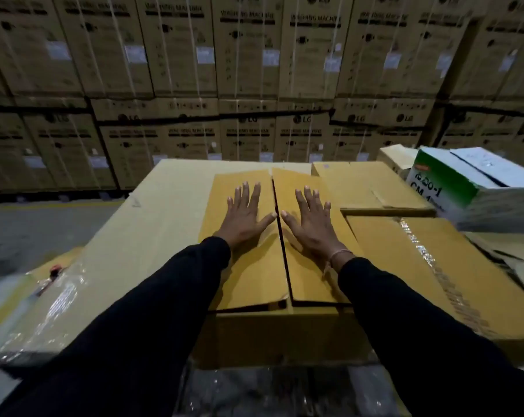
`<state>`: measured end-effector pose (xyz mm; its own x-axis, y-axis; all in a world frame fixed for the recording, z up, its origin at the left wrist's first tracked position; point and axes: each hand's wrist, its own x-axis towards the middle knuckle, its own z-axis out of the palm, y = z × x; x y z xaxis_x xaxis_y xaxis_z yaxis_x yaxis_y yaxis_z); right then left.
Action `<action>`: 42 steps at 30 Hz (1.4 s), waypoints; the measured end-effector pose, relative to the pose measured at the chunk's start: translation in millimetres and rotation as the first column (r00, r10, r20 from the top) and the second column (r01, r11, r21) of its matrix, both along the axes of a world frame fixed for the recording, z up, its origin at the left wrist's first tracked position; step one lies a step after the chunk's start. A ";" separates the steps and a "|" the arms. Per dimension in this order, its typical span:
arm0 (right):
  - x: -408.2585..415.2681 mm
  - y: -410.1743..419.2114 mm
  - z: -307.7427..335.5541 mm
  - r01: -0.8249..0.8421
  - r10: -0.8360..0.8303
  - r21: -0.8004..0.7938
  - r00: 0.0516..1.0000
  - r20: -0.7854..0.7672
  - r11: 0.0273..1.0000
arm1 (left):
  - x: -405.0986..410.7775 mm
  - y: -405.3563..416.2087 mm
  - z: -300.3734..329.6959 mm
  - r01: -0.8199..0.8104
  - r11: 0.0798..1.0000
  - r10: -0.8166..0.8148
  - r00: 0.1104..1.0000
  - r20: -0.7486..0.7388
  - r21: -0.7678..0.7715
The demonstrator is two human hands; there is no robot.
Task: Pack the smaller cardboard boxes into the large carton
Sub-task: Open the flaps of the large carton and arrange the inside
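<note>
I see the carton (278,332) in front of me, brown cardboard, upright, its two top flaps folded down flat. The left flap (248,266) and right flap (309,266) meet along a narrow dark seam running away from me, not taped. Their near edges lift slightly above the front wall. To its right lies a box (435,281), closed, with shiny tape along its top.

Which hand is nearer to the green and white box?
Right. The right hand lies flat on the carton's right flap, on the side of the green and white box. The left hand presses the left flap, farther away.
</note>
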<state>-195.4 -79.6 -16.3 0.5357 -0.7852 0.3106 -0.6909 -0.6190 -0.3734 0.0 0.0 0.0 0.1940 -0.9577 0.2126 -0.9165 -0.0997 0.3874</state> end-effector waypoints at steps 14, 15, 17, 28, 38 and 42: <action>-6.1 6.4 -47.2 0.064 -0.074 0.135 0.994 0.074 0.989 | -26.7 -17.6 4.4 0.107 0.950 -0.136 0.988 0.080 0.292; -5.2 6.5 -47.7 0.064 -0.071 0.121 0.996 0.053 0.991 | -26.8 -16.9 14.4 0.130 0.942 -0.166 0.982 0.093 0.309; -2.2 7.7 -49.2 0.065 -0.066 0.095 0.998 0.006 0.993 | -24.9 -14.7 35.4 0.180 0.921 -0.240 0.961 0.137 0.346; 2.9 10.0 -48.9 0.055 -0.047 0.040 0.980 -0.192 0.998 | 41.0 28.1 173.2 0.139 0.832 -0.337 0.896 0.290 0.537; 26.6 13.2 -34.0 0.125 -0.089 0.102 0.948 -0.305 0.987 | 104.4 79.4 163.8 -0.168 0.826 -0.025 0.943 0.333 0.538; 50.8 18.8 -19.7 0.128 -0.079 0.144 0.948 -0.307 0.981 | 119.6 86.7 151.1 0.020 0.687 -0.176 0.974 0.140 0.726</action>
